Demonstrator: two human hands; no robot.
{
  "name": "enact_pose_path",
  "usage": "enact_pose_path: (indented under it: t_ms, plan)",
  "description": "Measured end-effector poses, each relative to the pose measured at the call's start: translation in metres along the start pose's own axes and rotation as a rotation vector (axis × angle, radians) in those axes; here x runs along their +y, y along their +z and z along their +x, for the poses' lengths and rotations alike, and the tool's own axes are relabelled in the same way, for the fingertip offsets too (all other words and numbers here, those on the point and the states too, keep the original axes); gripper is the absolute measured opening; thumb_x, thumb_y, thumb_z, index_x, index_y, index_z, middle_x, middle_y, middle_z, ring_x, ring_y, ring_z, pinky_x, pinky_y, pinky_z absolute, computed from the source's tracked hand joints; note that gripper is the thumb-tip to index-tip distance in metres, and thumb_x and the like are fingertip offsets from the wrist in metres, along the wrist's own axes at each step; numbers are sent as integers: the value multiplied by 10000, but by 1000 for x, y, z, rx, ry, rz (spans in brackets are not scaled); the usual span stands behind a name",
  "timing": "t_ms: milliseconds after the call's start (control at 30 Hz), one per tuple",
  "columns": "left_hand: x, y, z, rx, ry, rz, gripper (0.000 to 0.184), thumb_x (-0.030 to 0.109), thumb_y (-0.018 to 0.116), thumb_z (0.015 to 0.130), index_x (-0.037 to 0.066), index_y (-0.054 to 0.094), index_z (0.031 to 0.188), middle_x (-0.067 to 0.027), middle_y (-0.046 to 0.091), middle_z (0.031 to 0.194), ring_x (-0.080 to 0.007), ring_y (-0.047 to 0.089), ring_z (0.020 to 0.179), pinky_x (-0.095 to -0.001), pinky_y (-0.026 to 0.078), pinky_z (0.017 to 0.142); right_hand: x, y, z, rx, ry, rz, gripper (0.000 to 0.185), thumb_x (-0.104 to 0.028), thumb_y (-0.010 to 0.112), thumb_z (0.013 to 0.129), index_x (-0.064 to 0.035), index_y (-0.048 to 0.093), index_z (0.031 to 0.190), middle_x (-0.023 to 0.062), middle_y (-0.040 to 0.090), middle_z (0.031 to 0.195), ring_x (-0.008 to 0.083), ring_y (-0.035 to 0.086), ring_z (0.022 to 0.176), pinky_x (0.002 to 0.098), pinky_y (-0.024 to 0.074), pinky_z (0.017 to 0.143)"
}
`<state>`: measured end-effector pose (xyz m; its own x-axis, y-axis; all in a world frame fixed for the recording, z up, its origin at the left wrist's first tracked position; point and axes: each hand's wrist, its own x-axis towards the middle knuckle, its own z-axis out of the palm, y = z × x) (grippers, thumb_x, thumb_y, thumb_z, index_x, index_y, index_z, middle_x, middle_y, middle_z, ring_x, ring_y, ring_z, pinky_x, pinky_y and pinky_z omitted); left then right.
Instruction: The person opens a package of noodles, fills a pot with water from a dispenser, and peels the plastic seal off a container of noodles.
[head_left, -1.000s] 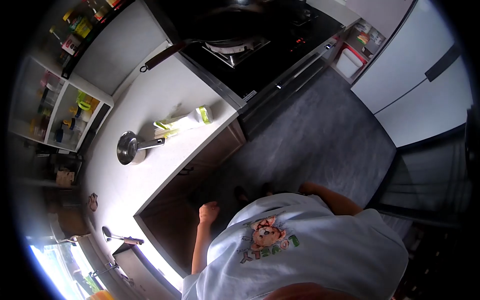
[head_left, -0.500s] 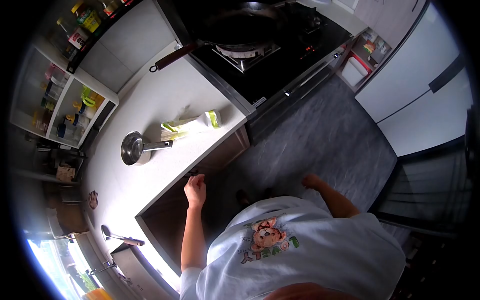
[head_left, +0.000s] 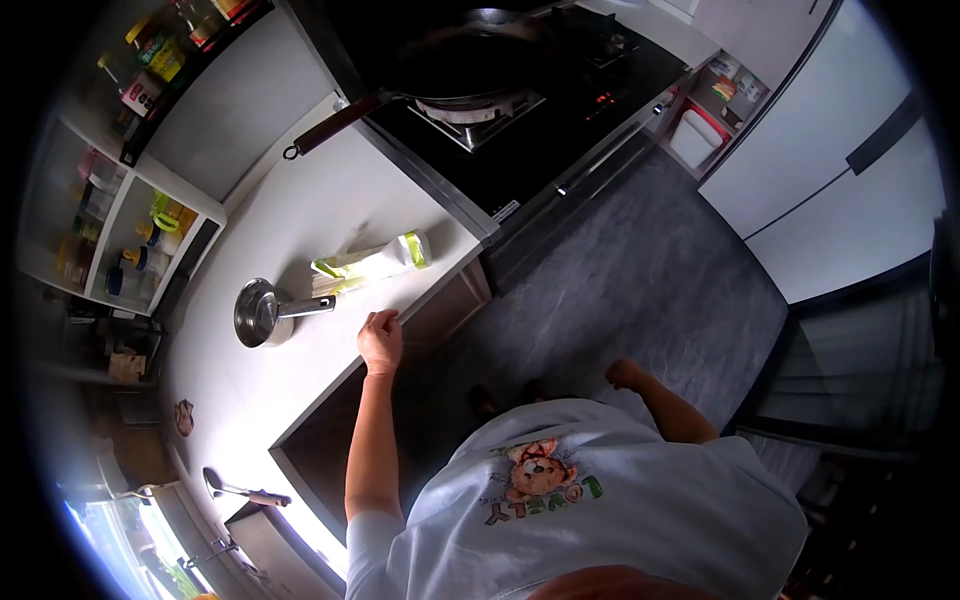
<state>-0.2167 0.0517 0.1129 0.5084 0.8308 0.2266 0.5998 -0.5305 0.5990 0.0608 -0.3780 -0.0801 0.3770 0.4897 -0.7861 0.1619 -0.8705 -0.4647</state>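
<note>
My left hand (head_left: pixel 380 340) is at the counter's front edge, its fingers curled in and no object visible in them. Just beyond it, the handle of a steel saucepan (head_left: pixel 258 315) points towards the hand, a small gap away. An opened white-and-green packet (head_left: pixel 385 258) lies behind the handle, with pale thin sticks like dried noodles showing at its left end. Beside my body, over the floor, my right hand (head_left: pixel 625 374) hangs with closed fingers and touches nothing that I can see.
A dark wok (head_left: pixel 470 65) sits on the black gas hob (head_left: pixel 520 150), its wooden handle reaching over the white counter (head_left: pixel 225 400). A ladle (head_left: pixel 245 490) lies at the near left. Bottles and jars (head_left: pixel 155 52) fill the shelf above. A white fridge (head_left: pixel 810 190) stands right.
My left hand has moved forward and slightly left, up to the counter edge near the saucepan handle. My right hand stays low at my side. The view has shifted a little.
</note>
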Motion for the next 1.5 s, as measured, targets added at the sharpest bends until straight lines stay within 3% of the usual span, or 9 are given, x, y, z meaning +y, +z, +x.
enact_pose_path:
  t_ms: [67, 167, 300, 467, 1067, 1167, 1267, 1367, 1500]
  plan:
    - [-7, 4, 3, 10, -18, -13, 113, 110, 599, 768, 89, 691, 831, -77, 623, 729, -248, 618, 652, -339, 494, 626, -9, -4, -11, -2, 76, -55, 225, -195, 545, 786, 4, 640, 741, 125, 647, 729, 208, 658, 625, 333, 522, 565]
    - [-11, 10, 7, 56, -60, -14, 99, 151, 616, 767, 108, 692, 814, -64, 631, 726, -238, 620, 640, -338, 494, 612, -5, -2, -9, -28, 59, -75, 215, -191, 547, 786, -3, 646, 758, 125, 649, 749, 213, 658, 633, 341, 524, 576]
    - [-5, 18, 7, 145, -127, 43, 74, 185, 620, 767, 142, 679, 779, -46, 636, 727, -223, 620, 627, -340, 490, 589, 26, 8, 15, -34, -244, -290, 211, -193, 542, 792, -13, 653, 783, 120, 654, 759, 213, 657, 637, 356, 517, 584]
    - [-7, 24, 6, 189, -122, 61, 59, 193, 616, 756, 154, 655, 777, -44, 636, 725, -225, 619, 620, -352, 487, 577, -15, 1, -15, -16, 54, -62, 196, -173, 532, 800, -18, 651, 788, 112, 656, 780, 211, 657, 647, 350, 517, 602]
    - [-7, 28, 5, 215, -132, 111, 59, 168, 584, 749, 144, 632, 773, -66, 635, 746, -279, 616, 633, -381, 489, 576, -13, 5, -2, -56, 29, -89, 263, -227, 562, 798, 17, 661, 807, 122, 667, 793, 197, 672, 658, 349, 510, 565]
    - [-9, 30, 6, 228, -134, 121, 66, 161, 577, 751, 134, 633, 774, -74, 634, 749, -283, 615, 637, -383, 489, 581, -28, -2, -18, -13, 160, -10, 191, -174, 588, 795, -7, 670, 841, 110, 669, 824, 198, 667, 705, 356, 520, 607]
    - [-2, 27, 5, 239, -137, 86, 76, 162, 572, 751, 124, 633, 776, -80, 634, 750, -283, 616, 643, -384, 488, 583, -14, -3, -12, -45, 7, 2, 129, -122, 627, 774, -49, 677, 868, 85, 665, 837, 192, 650, 730, 356, 523, 634]
    - [-10, 31, 6, 234, -131, 133, 81, 173, 566, 753, 126, 628, 775, -72, 628, 730, -276, 610, 631, -388, 481, 569, 24, 3, 31, -39, -780, -1068, 135, -106, 659, 748, -76, 679, 878, 72, 659, 833, 189, 631, 725, 346, 522, 649]
    - [-6, 29, 6, 232, -146, 142, 83, 176, 563, 744, 130, 626, 771, -62, 625, 721, -271, 608, 626, -391, 479, 569, 17, 7, 38, -110, -327, -696, 125, -117, 659, 748, -68, 677, 862, 68, 654, 825, 187, 622, 675, 340, 518, 612]
